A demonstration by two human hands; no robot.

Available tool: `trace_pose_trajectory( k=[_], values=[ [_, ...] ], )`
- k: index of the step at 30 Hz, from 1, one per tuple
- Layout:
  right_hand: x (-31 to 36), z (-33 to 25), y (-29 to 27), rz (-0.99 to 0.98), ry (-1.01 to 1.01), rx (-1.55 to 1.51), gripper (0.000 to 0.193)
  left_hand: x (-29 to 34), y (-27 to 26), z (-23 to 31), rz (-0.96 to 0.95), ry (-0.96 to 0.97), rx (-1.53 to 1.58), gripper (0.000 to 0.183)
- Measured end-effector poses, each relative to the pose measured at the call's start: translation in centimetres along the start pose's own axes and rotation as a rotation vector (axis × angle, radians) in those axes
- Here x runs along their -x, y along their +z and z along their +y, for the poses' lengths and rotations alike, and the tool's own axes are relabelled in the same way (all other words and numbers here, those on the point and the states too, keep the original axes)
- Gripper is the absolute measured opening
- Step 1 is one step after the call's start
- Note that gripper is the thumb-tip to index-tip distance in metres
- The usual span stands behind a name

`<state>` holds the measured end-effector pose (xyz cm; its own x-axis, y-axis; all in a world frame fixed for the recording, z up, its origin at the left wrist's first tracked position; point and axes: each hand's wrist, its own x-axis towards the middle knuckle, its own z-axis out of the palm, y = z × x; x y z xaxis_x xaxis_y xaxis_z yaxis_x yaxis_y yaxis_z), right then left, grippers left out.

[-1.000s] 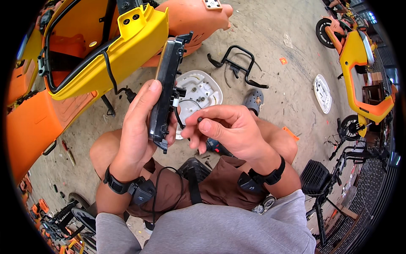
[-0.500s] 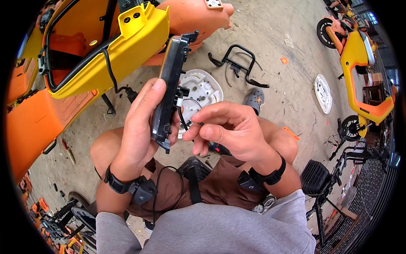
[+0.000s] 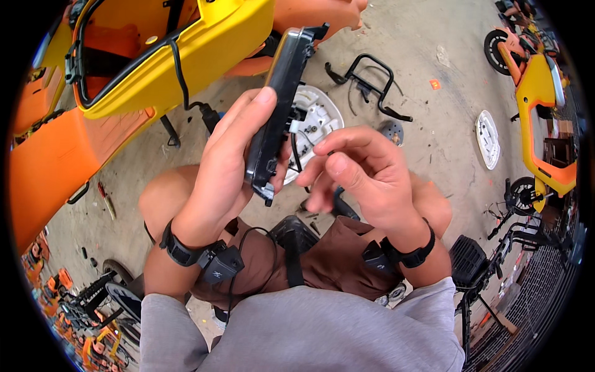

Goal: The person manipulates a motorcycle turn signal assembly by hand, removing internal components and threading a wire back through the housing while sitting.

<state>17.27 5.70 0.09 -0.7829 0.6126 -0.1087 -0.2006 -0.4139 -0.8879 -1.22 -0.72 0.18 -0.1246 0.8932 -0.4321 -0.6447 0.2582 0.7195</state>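
My left hand (image 3: 229, 146) grips a long black vehicle light unit (image 3: 271, 124) with a clear lens side, holding it tilted upright over my knees. A short black cable (image 3: 295, 158) with a white connector hangs from the unit's right side. Just right of the cable, my right hand (image 3: 375, 177) is raised with curled fingers. Its thumb and index finger come together around a tiny dark piece, too small to name. Behind the light unit, a white plastic cover (image 3: 328, 111) lies on the floor with small hardware in it, partly hidden by my hands.
A yellow and orange scooter body (image 3: 235, 43) stands close at the upper left. Beyond my hands lie a black tubular rack (image 3: 387, 93) and a white shell (image 3: 488, 141). Another yellow scooter (image 3: 530, 105) is at the right. Red-handled pliers (image 3: 106, 201) rest on the floor at left.
Both hands and the light unit have shifted slightly right and up in the picture, as the whole view moved. My right hand is a little farther from the cable. The left grip stays the same.
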Motion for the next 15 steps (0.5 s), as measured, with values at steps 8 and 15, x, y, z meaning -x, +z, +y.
trace_pose_trajectory(
  k=[8, 15],
  values=[
    [-0.5, 0.5, -0.1, 0.004, -0.223, 0.441, 0.023, 0.1, 0.5, 0.1, 0.032, -0.04, -0.082, 0.054],
    [0.1, 0.9, 1.6, 0.156, -0.194, 0.404, 0.021, -0.2, 0.5, -0.1, 0.096, -0.048, -0.088, 0.051]
  ],
)
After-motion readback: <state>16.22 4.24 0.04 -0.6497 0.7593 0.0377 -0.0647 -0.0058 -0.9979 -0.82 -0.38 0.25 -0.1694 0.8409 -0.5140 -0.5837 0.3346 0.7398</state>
